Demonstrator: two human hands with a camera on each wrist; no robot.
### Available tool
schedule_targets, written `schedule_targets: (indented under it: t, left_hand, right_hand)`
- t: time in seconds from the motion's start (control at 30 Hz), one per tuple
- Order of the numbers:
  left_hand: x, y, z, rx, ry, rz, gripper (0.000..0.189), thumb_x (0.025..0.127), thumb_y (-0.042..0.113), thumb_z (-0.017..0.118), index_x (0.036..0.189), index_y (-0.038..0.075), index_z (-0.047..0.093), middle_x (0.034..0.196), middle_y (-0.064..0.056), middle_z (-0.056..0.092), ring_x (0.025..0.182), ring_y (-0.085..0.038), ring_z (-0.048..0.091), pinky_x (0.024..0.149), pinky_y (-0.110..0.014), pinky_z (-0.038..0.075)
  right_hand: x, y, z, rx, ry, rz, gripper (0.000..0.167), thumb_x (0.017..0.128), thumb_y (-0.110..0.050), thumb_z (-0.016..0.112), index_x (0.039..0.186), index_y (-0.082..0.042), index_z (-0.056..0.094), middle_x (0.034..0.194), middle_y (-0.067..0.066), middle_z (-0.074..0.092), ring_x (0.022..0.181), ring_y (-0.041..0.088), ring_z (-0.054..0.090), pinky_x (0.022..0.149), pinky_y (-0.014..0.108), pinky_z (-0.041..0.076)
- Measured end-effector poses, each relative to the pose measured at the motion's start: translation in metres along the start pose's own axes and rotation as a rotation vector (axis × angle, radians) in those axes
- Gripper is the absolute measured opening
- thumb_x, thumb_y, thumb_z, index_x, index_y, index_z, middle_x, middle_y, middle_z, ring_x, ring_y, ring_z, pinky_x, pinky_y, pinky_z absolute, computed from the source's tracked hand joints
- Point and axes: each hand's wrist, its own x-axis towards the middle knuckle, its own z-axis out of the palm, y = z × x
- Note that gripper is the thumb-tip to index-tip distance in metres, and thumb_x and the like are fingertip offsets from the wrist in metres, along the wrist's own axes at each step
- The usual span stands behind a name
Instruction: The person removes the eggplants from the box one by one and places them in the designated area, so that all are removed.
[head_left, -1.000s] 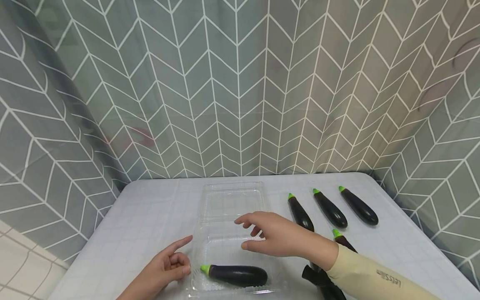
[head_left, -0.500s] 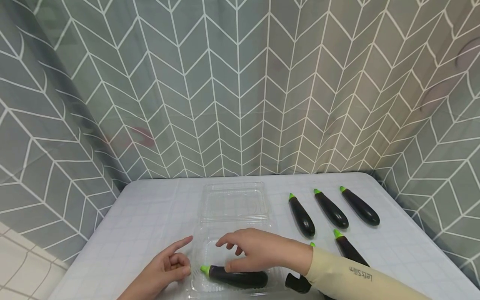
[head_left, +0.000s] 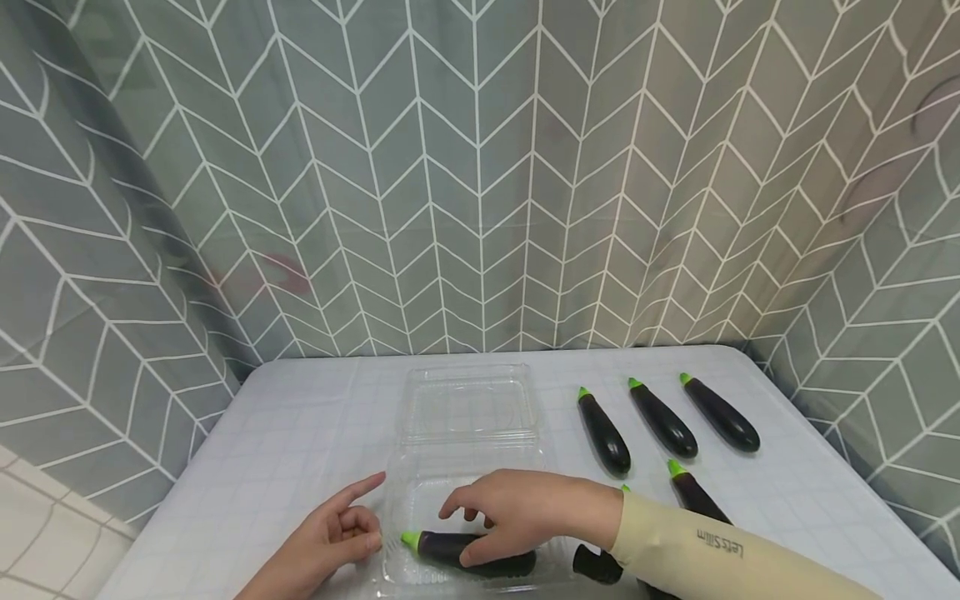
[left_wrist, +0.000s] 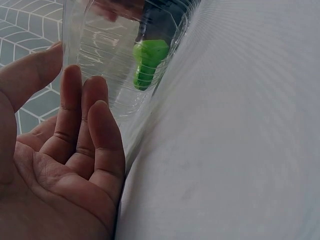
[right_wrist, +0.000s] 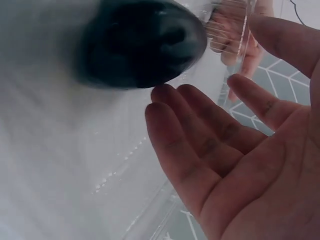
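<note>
A dark purple eggplant (head_left: pixel 442 546) with a green stem end lies across the near half of an opened clear plastic clamshell box (head_left: pixel 408 508). My right hand (head_left: pixel 517 517) hovers over that eggplant with loosely bent fingers, its thumb in front of it in the head view. In the right wrist view the eggplant's blunt end (right_wrist: pixel 145 45) shows beside the fingertips, with nothing between fingers and thumb. My left hand (head_left: pixel 330 533) is at the box's left side, index finger extended, thumb by the rim. The left wrist view shows its fingers (left_wrist: pixel 107 135) near the clear wall, not pinching it.
More eggplants (head_left: pixel 663 419) lie on the white-covered table (head_left: pixel 300 433) at the right, some partly hidden by my right sleeve (head_left: pixel 705 546). The box's lid (head_left: pixel 468 404) lies flat behind its base. A grey patterned curtain (head_left: pixel 480 208) surrounds the table.
My right hand has moved left and down, from above the middle of the box to over the eggplant. My left hand, the box and the eggplant inside stay where they were.
</note>
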Motion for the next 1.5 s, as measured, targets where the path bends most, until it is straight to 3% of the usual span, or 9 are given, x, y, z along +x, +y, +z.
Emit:
schedule_targets:
  t: [0.2, 0.33, 0.47, 0.93, 1.5]
  left_hand:
    - [0.000, -0.001, -0.001, 0.016, 0.014, -0.011, 0.076, 0.098, 0.006, 0.061, 0.156, -0.001, 0.014, 0.099, -0.008, 0.063, 0.082, -0.010, 0.057, 0.077, -0.027, 0.051]
    - [0.000, -0.001, -0.001, 0.020, 0.022, -0.017, 0.076, 0.098, 0.007, 0.062, 0.156, 0.000, 0.014, 0.100, -0.009, 0.062, 0.082, -0.010, 0.056, 0.077, -0.027, 0.051]
    - [0.000, -0.001, -0.001, 0.013, -0.001, 0.014, 0.075, 0.098, 0.005, 0.060, 0.156, -0.002, 0.012, 0.101, -0.010, 0.062, 0.082, -0.010, 0.057, 0.077, -0.027, 0.051]
    - [0.002, -0.003, -0.003, 0.006, -0.014, 0.027, 0.075, 0.099, 0.004, 0.059, 0.156, -0.002, 0.011, 0.100, -0.008, 0.062, 0.082, -0.010, 0.057, 0.076, -0.027, 0.051]
    - [0.002, -0.002, 0.000, 0.026, 0.018, -0.028, 0.078, 0.098, 0.009, 0.062, 0.156, -0.001, 0.013, 0.100, -0.011, 0.062, 0.082, -0.013, 0.056, 0.076, -0.028, 0.051]
  right_hand:
    - [-0.005, 0.005, 0.004, -0.020, 0.002, -0.039, 0.043, 0.091, -0.036, 0.071, 0.130, -0.022, 0.061, 0.108, -0.010, 0.066, 0.083, -0.004, 0.060, 0.078, 0.019, 0.047]
    - [-0.005, 0.008, 0.007, -0.017, 0.001, -0.049, 0.044, 0.092, -0.037, 0.070, 0.132, -0.022, 0.060, 0.110, -0.011, 0.065, 0.091, -0.002, 0.060, 0.081, 0.020, 0.047]
    - [-0.004, 0.010, 0.013, -0.013, 0.003, -0.042, 0.043, 0.092, -0.038, 0.070, 0.131, -0.023, 0.061, 0.108, -0.013, 0.064, 0.096, -0.001, 0.059, 0.081, 0.020, 0.047]
    - [-0.002, 0.015, 0.024, 0.005, 0.077, -0.045, 0.042, 0.089, -0.038, 0.073, 0.127, -0.025, 0.063, 0.101, -0.016, 0.064, 0.089, -0.004, 0.057, 0.077, 0.019, 0.047]
    - [-0.015, 0.018, 0.006, 0.175, 0.222, -0.001, 0.045, 0.090, -0.038, 0.073, 0.131, -0.027, 0.059, 0.105, -0.013, 0.064, 0.081, -0.003, 0.061, 0.068, 0.019, 0.050]
